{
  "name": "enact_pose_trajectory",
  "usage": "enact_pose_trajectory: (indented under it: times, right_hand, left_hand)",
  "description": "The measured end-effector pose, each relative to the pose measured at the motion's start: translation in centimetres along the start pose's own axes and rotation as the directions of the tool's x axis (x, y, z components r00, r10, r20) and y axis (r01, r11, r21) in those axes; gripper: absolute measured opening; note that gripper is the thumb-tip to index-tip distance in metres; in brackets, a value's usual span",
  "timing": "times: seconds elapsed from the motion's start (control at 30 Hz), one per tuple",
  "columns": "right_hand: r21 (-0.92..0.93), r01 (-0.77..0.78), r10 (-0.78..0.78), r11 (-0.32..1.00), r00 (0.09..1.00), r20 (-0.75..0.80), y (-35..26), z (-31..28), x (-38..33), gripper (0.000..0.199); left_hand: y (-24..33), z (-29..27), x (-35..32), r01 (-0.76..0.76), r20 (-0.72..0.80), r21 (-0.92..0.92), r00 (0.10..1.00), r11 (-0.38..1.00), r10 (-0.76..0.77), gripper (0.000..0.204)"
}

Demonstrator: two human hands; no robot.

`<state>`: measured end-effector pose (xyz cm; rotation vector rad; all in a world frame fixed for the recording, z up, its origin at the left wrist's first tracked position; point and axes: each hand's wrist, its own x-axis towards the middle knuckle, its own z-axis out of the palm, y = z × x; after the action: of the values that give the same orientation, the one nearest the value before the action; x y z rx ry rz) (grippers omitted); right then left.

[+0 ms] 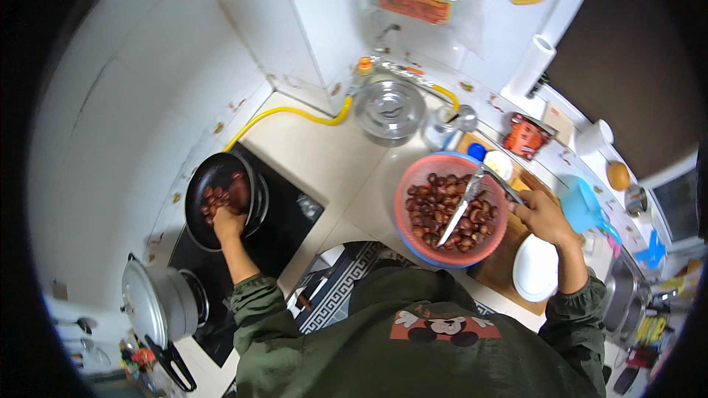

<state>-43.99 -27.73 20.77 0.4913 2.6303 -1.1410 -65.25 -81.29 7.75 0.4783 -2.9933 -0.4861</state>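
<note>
My left hand (227,222) reaches into a black frying pan (198,184) on the black stove top (284,221), fingers down among several brown chestnuts (214,200) lying in the pan. My right hand (542,217) grips the dark handle of a knife (461,210) whose blade lies across a pink bowl (404,191) full of chestnuts (435,203). The bowl sits on the counter at the edge of a wooden cutting board (501,265).
A steel pot with lid (389,108) stands behind the bowl beside a yellow gas hose (295,113). A lidded grey pot (158,302) sits on the near burner. A white plate (535,269), blue scoop (579,203), paper towel roll (532,63) and an orange (618,175) lie to the right.
</note>
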Motion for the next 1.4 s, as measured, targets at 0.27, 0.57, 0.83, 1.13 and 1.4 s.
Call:
enact_pose_trajectory:
  times: [0.27,0.57,0.83,1.13,1.4]
  right_hand:
    - [-0.02,-0.03,0.028,0.999,0.996,-0.09,2.2,-1.9,-1.2,0.033]
    - [-0.311,-0.17,0.141,0.935,0.984,-0.113,3.5,-3.3,-2.7,0.033]
    - [-0.322,-0.205,0.168,0.924,0.976,-0.141,5.1,-3.1,-4.6,0.035]
    - [-0.358,-0.108,0.094,0.927,0.994,-0.058,3.7,-1.9,-2.1,0.031]
    - [-0.493,-0.006,0.075,0.87,0.99,0.119,0.1,0.3,1.5,0.034]
  left_hand:
    - [1.2,0.0,-0.8,-0.028,-0.252,0.076,0.967,0.997,0.046,0.034]
    - [26.3,12.6,-18.7,-0.553,-0.028,-0.815,0.337,0.173,0.941,0.028]
    - [33.0,16.7,-25.2,-0.805,0.114,-0.584,0.047,0.105,0.992,0.031]
    - [29.7,13.5,-23.6,0.557,0.5,-0.779,0.275,0.288,0.821,0.036]
    - [28.3,10.6,-25.3,0.129,0.27,-0.962,0.598,0.242,0.754,0.037]
